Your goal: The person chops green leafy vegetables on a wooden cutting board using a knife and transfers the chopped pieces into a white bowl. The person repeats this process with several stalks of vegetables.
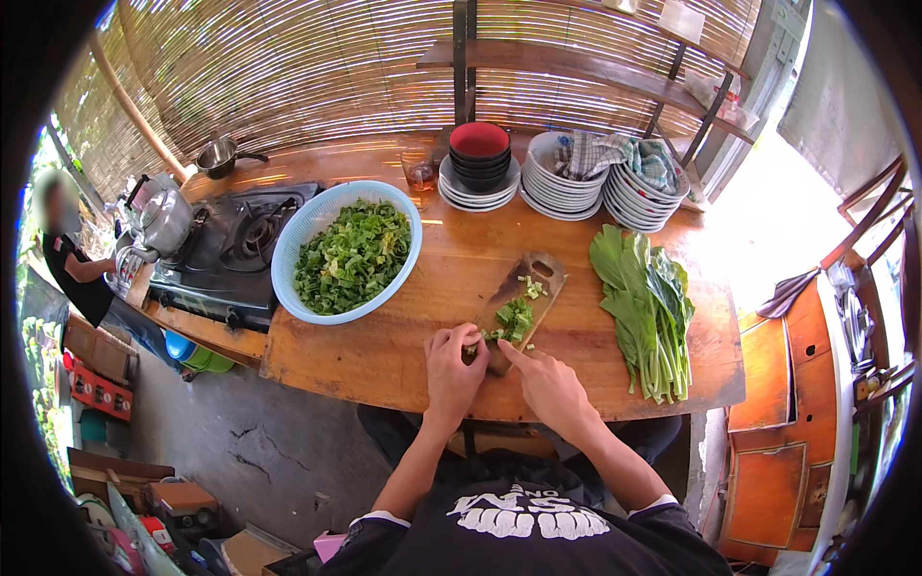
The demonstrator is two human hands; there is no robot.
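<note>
A wooden cutting board (551, 277) with a handle hole lies at an angle on the table before me. Chopped leafy greens (514, 319) are heaped on its middle, with a few pale stem pieces (531, 286) nearer the handle. At the board's near left edge, my left hand (457, 367) has its thumb and fingers curled around some cut stem pieces (470, 351). My right hand (553, 385) rests at the near right side, index finger stretched toward the heap. Its other fingers are folded under, and whatever they may hold is hidden.
A light blue plastic colander (403, 284) of chopped greens stands left, beside a gas stove (216, 266) with a kettle (166, 223). Whole leafy greens (645, 317) lie right. Stacked bowls (479, 162), plates (562, 187) and a glass (418, 169) line the back. A person (79, 273) stands far left.
</note>
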